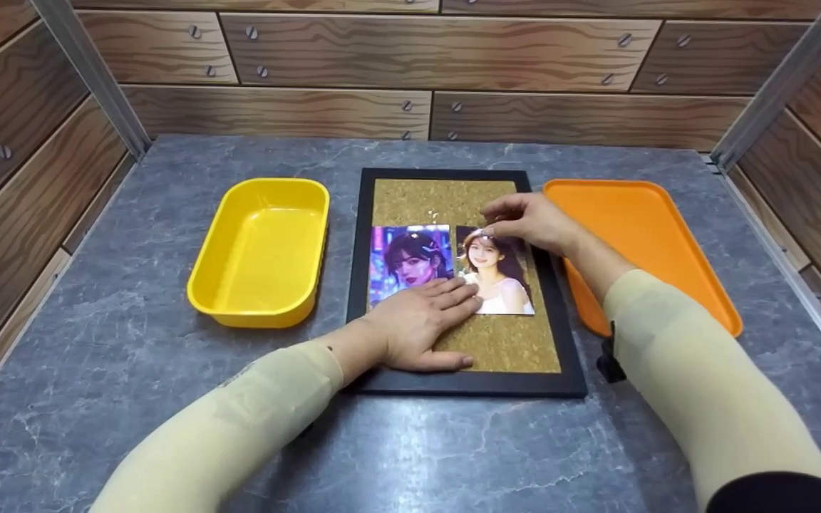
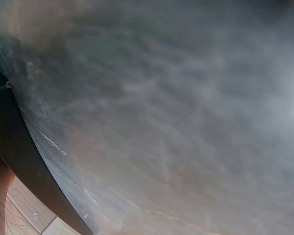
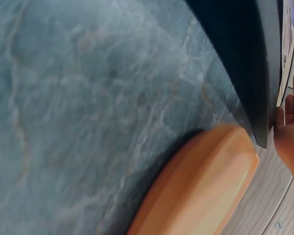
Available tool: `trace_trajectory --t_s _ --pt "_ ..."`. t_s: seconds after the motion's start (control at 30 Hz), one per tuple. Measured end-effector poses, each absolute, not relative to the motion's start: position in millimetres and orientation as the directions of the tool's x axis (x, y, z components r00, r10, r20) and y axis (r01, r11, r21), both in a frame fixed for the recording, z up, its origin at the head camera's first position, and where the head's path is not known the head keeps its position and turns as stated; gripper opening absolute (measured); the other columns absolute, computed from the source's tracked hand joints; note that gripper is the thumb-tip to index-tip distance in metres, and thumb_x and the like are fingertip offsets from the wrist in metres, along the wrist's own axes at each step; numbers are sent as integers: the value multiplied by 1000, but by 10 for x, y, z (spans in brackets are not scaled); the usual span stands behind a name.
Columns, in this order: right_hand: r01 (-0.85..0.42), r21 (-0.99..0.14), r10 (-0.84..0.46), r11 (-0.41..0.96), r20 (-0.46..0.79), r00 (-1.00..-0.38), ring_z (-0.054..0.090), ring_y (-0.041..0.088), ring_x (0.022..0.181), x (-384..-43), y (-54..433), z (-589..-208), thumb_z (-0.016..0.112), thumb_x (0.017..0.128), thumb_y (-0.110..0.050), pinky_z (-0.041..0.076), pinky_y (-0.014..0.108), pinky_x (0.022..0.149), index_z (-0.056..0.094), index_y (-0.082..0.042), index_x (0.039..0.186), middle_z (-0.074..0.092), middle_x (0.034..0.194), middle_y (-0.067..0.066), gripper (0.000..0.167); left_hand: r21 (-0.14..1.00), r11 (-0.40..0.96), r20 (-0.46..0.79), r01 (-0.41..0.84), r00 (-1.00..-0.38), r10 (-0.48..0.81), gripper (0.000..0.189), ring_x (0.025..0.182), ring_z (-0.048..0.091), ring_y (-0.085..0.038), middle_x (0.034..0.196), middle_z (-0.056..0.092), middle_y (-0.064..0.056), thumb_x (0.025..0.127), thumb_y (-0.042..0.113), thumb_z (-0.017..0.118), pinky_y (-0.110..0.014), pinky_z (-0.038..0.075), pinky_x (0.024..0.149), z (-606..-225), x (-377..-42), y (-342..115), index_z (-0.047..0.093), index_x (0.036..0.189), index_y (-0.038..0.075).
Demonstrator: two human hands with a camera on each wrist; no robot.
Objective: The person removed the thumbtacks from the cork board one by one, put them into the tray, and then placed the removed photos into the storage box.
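My left hand (image 1: 425,317) lies flat with its fingers spread across the lower parts of two photos on a black-framed cork board (image 1: 503,349). The left photo (image 1: 410,260) shows a purple-toned portrait, with a small bright pin-like spot near its top. The right photo (image 1: 503,278) shows a portrait in a white top. At that photo's upper edge, the bent fingers and thumb of my right hand (image 1: 535,221) meet over a small bright spot; I cannot tell whether they pinch it. Small shiny clear bits (image 1: 433,215) lie on the cork above the photos.
A yellow tub (image 1: 261,249) stands left of the board. To the right is an orange tray (image 1: 638,235), partly under my right forearm in the head view. The grey marbled table (image 1: 425,449) is bordered by wood-patterned walls (image 1: 417,53).
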State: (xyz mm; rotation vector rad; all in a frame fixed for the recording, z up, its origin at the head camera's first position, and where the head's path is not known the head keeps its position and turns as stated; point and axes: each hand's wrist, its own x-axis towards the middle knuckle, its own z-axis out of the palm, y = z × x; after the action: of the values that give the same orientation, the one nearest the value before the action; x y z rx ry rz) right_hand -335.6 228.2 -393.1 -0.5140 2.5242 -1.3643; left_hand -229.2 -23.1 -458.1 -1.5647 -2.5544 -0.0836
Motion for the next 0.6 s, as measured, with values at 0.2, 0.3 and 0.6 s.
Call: trace_trajectory --t_s 0.2,0.3,0.6 --pt "-197 -808 -427 555 -74 -901 59 19 105 -3441 2361 -4009 72 89 -9 48 14 86 64 3 125 64 126 23 39 -24 450 144 893 -442 885 89 149 26 -27 160 30 -12 93 74 28 -37 20 124 -4563 -2297 -182 30 155 10" --pt "-208 -798 -434 565 -73 -898 59 21 108 -3529 2426 -4099 72 89 -11 46 15 87 65 0 125 65 125 20 38 -25 448 142 894 -441 886 89 149 26 -28 160 30 -12 93 74 28 -38 20 124 -4553 -2305 -174 29 155 10" --pt "-259 -745 -434 614 -44 -900 58 18 108 -3623 2441 -4263 79 84 -24 46 24 91 73 -14 116 69 118 8 33 -5 452 130 892 -447 885 89 150 24 -28 161 28 -12 93 74 27 -37 18 124 -4552 -2286 -230 28 155 10"
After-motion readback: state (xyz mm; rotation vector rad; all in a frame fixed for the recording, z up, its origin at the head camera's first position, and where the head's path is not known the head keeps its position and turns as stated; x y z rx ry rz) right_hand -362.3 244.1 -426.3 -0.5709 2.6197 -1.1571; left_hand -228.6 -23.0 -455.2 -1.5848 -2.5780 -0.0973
